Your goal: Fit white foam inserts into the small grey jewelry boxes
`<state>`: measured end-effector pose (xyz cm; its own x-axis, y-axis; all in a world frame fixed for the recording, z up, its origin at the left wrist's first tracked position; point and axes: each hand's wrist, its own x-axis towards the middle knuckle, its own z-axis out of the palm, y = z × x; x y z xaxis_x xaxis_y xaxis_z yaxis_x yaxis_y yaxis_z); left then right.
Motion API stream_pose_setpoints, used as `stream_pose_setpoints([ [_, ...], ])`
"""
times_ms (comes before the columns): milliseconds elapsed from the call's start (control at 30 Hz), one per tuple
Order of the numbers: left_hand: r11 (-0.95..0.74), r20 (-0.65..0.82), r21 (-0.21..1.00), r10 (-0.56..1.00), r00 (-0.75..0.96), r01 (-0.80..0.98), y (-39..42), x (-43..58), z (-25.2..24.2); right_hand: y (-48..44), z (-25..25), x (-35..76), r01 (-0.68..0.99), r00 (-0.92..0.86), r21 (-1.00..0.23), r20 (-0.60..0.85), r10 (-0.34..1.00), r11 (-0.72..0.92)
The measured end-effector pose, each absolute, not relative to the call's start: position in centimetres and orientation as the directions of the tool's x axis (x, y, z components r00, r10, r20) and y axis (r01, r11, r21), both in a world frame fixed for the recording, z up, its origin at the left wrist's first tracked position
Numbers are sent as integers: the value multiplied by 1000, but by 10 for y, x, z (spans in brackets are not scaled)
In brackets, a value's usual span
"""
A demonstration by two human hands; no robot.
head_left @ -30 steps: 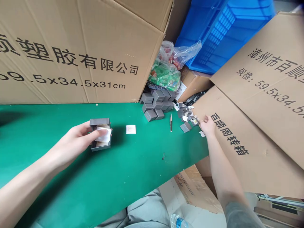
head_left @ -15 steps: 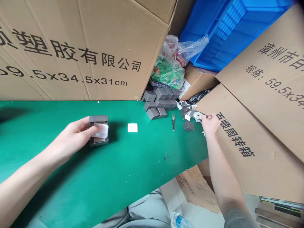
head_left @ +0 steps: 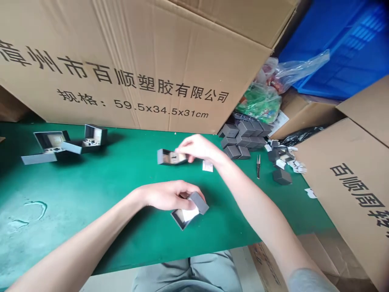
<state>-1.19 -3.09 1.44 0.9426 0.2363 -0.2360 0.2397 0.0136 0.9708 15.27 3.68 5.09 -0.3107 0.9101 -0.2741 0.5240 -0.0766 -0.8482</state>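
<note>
My left hand (head_left: 168, 195) is shut on a small open grey box (head_left: 189, 211) near the front of the green mat, with a white paper piece (head_left: 190, 215) showing in it. My right hand (head_left: 197, 148) is above a second open grey box (head_left: 170, 157), and its fingertips touch the box's right end. Part of that box's inside is hidden by the fingers. A small white label (head_left: 207, 166) lies on the mat just beyond my right wrist. Steel tweezers (head_left: 258, 166) lie further right.
Several closed grey boxes (head_left: 243, 140) are stacked at the mat's back edge, with white scraps (head_left: 296, 166) to their right. Two open boxes (head_left: 68, 142) stand at the far left. Large cardboard cartons (head_left: 121, 69), a plastic bag (head_left: 258, 103) and a blue crate (head_left: 343, 52) rise behind.
The view has swung left, showing more of the mat. My right hand has moved from the scraps to the box mid-mat. My left hand and its box have come nearer to me.
</note>
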Motion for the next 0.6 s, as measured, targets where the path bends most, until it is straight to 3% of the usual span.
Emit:
stream_pose_setpoints([
  [67, 32, -231, 973, 242, 942, 231, -30, -15, 13, 49, 44, 114, 274, -427, -947, -275, 861, -167],
  [133, 49, -234, 972, 236, 943, 228, -29, -18, 12, 50, 42, 92, 52, -484, -982, -184, 856, -182],
  [267, 34, -246, 969, 239, 939, 245, -26, -21, 10, 25, 41, 104, -56, -427, -991, -86, 900, -121],
  [367, 28, -264, 962, 333, 905, 270, -24, -22, 9, -2, 30, 157, 46, -301, -997, -67, 951, -55],
  [467, 84, -295, 955, 404, 866, 286, -21, -22, 9, -26, 10, 241, 192, 32, -981, 21, 999, 15],
  [533, 117, -313, 950, 406, 859, 291, -19, -22, 10, -36, -2, 311, 356, 353, -933, 176, 919, 42],
  [600, 114, -315, 949, 408, 857, 294, -17, -21, 10, -43, -8, 384, 613, 550, -788, 372, 748, -59],
])
